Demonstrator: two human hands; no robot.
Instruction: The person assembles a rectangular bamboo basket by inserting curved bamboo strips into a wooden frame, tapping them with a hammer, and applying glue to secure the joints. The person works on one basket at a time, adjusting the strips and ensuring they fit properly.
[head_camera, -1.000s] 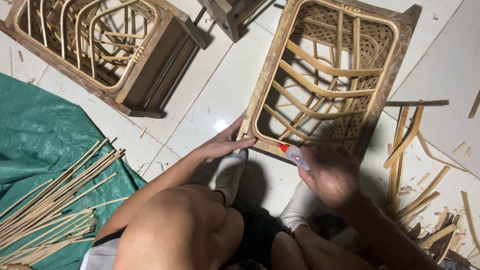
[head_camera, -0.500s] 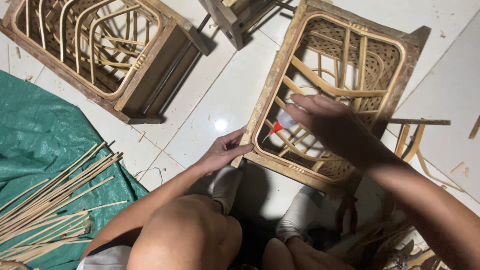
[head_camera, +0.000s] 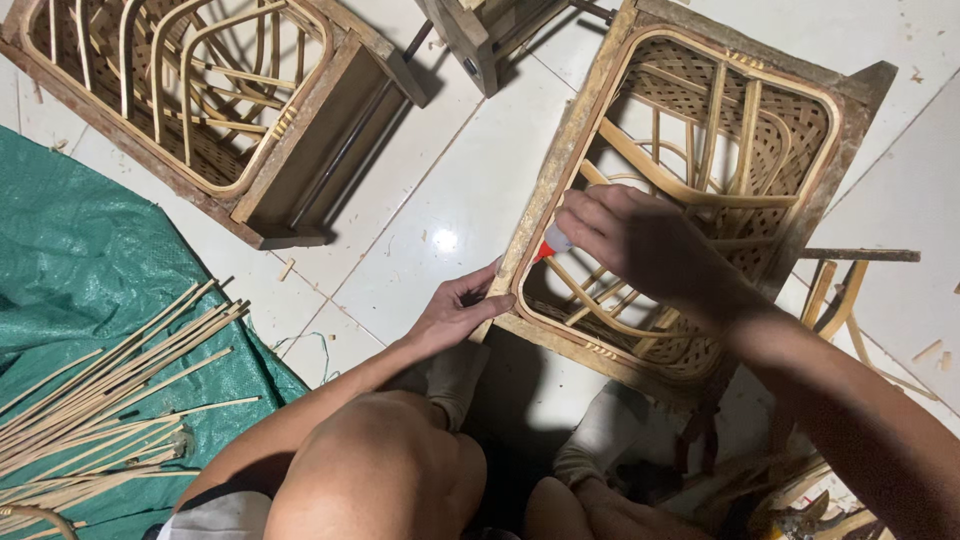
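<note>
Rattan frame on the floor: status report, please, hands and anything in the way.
Left hand gripping rattan frame corner. Right hand holding small red-tipped bottle against rim. Nothing blocking.

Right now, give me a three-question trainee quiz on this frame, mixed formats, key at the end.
1. True or false: the left hand grips the corner of the rattan chair frame.
2. The right hand holds: A) a hammer B) a small red-tipped glue bottle C) a saw.
3. What lies on the green tarp?

Key
1. True.
2. B, with its tip at the frame's rim.
3. A bundle of thin rattan sticks.
</note>
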